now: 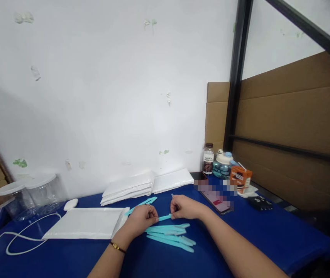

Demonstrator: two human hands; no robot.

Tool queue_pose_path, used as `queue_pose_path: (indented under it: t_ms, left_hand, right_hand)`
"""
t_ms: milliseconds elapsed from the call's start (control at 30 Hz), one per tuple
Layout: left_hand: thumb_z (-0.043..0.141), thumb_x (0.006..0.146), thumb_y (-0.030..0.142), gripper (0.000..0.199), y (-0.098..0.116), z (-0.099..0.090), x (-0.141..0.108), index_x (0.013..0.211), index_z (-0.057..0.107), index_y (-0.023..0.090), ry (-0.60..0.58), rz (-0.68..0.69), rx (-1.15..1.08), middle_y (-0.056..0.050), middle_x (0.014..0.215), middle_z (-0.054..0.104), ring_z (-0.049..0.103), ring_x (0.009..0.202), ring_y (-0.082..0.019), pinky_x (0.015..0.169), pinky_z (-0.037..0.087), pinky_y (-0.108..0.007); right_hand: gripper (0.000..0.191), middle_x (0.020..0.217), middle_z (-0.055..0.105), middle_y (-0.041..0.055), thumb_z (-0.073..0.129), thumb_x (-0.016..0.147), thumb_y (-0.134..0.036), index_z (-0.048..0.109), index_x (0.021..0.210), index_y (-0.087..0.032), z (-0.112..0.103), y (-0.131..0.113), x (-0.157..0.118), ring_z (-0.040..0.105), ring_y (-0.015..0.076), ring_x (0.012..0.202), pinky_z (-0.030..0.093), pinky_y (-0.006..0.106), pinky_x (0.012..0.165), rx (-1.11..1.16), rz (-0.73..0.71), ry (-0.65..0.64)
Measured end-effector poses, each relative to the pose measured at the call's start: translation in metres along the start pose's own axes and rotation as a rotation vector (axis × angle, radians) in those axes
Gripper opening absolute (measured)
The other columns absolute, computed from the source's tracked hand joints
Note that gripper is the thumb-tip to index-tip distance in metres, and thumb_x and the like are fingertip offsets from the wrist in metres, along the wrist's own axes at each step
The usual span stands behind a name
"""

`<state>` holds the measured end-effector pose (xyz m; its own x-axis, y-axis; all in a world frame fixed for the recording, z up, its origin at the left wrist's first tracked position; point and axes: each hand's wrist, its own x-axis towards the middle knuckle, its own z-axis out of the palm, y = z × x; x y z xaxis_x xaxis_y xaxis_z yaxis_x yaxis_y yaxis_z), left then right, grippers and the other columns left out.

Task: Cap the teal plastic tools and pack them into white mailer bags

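Note:
My left hand [144, 218] pinches one end of a thin turquoise stick [165, 217], and the fingers of my right hand [179, 207] are closed on its other end. Just below lie several more turquoise sticks [170, 238], fanned side by side on the blue table. A few others [149, 200] rest behind my left hand, near the open end of a white padded envelope [86, 223]. What the sticks are is too small to tell.
Stacked white envelopes [128, 188] and another white envelope [172, 180] lie by the wall. Clear lidded jars [43, 195] and a white cable [8, 243] are left. A phone [215, 199], bottle [208, 160], blue jug [222, 166] and orange carton [240, 179] stand or lie right.

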<state>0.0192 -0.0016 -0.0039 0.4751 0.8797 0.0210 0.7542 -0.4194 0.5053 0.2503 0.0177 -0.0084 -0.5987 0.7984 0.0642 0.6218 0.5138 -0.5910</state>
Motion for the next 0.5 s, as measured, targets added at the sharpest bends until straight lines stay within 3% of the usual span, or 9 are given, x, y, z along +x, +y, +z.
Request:
queue_pose_path:
  t_ms: [167,267,400,467,500]
  left_hand:
    - [0.053,0.074,0.029,0.014,-0.006,-0.011,0.003,0.074,0.065,0.023,0.099,-0.059,0.171,0.002,0.073,0.064,0.055,0.073,-0.013,0.066,0.032,-0.023]
    - [0.052,0.075,0.027,0.014,-0.017,-0.022,0.001,0.074,0.065,0.024,0.161,-0.147,0.248,0.002,0.076,0.064,0.056,0.078,-0.015,0.067,0.032,-0.024]
    - [0.056,0.073,0.031,0.018,-0.022,-0.028,-0.001,0.088,0.064,0.025,0.27,-0.214,0.258,0.001,0.085,0.064,0.056,0.083,-0.016,0.066,0.033,-0.024]
    - [0.058,0.072,0.033,0.022,-0.017,-0.025,-0.003,0.091,0.063,0.025,0.257,-0.157,0.203,0.001,0.085,0.063,0.055,0.081,-0.016,0.067,0.035,-0.024]
    - [0.058,0.072,0.035,0.021,-0.013,-0.022,-0.003,0.089,0.064,0.025,0.218,-0.111,0.162,0.001,0.084,0.063,0.055,0.079,-0.015,0.067,0.035,-0.023]
  right_hand:
    - [0.016,0.063,0.061,-0.0008,0.067,0.067,-0.029,0.066,0.075,-0.015,-0.006,0.011,0.002,0.051,0.0099,0.055,0.035,0.018,0.049,0.09,0.078,0.007]
    - [0.009,0.066,0.064,0.0007,0.065,0.067,-0.022,0.066,0.072,-0.014,-0.012,0.019,0.002,0.054,0.0112,0.058,0.036,0.019,0.052,0.06,0.147,0.125]
    - [0.009,0.074,0.066,0.003,0.063,0.068,-0.021,0.066,0.074,-0.015,-0.016,0.02,0.002,0.057,0.0134,0.066,0.039,0.021,0.058,-0.011,0.181,0.311]
    - [0.01,0.076,0.066,0.0031,0.063,0.068,-0.022,0.067,0.074,-0.015,-0.019,0.014,-0.003,0.057,0.0135,0.069,0.04,0.021,0.06,-0.032,0.117,0.291]
    - [0.012,0.074,0.066,0.0024,0.063,0.068,-0.024,0.068,0.074,-0.015,-0.021,0.011,-0.006,0.057,0.0131,0.067,0.04,0.02,0.059,-0.026,0.082,0.214]
